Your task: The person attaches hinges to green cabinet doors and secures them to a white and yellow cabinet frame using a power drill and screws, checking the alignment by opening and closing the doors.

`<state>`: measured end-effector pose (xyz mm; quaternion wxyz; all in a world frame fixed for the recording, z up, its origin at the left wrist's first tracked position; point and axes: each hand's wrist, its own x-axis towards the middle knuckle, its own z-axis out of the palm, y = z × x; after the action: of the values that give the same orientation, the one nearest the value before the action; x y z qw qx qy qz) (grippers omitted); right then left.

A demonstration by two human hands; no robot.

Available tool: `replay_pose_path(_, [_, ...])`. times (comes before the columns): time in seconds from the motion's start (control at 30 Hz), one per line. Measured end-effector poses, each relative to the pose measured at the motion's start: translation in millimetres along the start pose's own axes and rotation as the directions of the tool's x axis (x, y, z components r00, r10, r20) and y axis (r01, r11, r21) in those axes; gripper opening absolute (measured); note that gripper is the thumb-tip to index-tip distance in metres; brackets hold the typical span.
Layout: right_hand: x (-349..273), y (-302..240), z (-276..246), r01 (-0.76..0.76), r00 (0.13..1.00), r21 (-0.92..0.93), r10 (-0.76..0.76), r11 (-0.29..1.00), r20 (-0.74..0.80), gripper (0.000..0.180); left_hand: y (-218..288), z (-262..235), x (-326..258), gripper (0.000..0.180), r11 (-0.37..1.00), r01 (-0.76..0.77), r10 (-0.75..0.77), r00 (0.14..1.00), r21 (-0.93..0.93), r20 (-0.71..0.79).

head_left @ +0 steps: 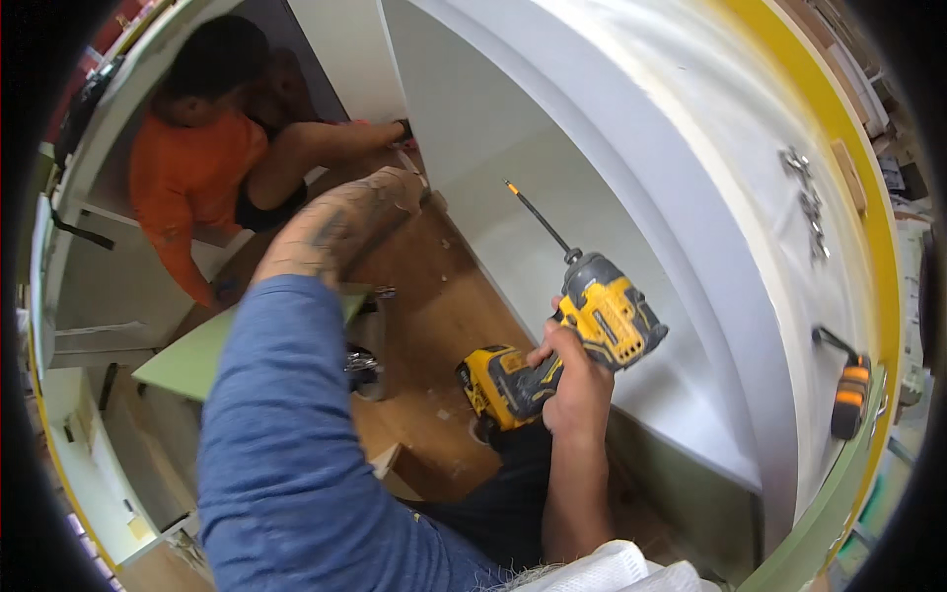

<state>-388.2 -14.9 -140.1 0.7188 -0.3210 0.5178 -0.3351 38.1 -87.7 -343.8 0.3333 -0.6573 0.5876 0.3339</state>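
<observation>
Yellow-and-black driver [612, 314], tilted, in the right hand [575, 380], whose fingers are wrapped around its handle; the bit [541, 219] points up and left, its tip seemingly apart from the white panel [503, 237] behind it; no screw is seen on the tip. Left hand [402, 185], reaching beyond the driver and to its left, near the panel's far edge; whether it is open or closed, or grips anything, cannot be told.

Progress, as judged from the layout: partial; the panel is already in place beside the driver, though its fixings cannot be made out; driving appears paused or not yet begun; metal fittings [809, 202] lie loose to the driver's right, above a black-and-orange tool [850, 397]; a green board [212, 340] lies well to its left; a co-worker [197, 163] in orange crouches beyond that board, farther from the driver; the number of joints left cannot be told.

Markings: small lettering on the driver's body and battery [490, 385], not transcribed; no other writing is legible.
</observation>
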Motion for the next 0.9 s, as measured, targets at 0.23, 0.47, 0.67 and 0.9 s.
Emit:
replay_pose_path(0.23, [0.1, -4.6, 4.2, 0.072, 0.991, 0.169, -0.089, 0.983, 0.100, 0.029, 13.3, -5.9, -389.5, 0.085, 0.938, -0.161, 0.095, 0.971, -0.306, -0.220])
replay_pose_path(0.47, [-3.4, -13.6, 11.3, 0.095, 0.990, 0.206, -0.114, 0.974, 0.083, 0.018, 56.3, 140.3, -520.1, 0.072, 0.742, -0.168, -0.251, 0.828, -0.649, -0.502])
replay_pose_path(0.67, [-3.4, -7.1, 11.4, 0.063, 0.993, 0.212, -0.082, 0.975, 0.085, 0.020, 76.5, 157.0, -533.9, 0.055, 0.983, 0.005, -0.115, 0.800, -0.185, -0.589])
replay_pose_path(0.9, [-4.7, -5.7, 10.3, 0.092, 0.992, 0.215, -0.109, 0.972, 0.071, 0.014, 26.4, 110.0, -493.5, 0.034, 0.972, -0.007, -0.176, 0.646, -0.236, -0.743])
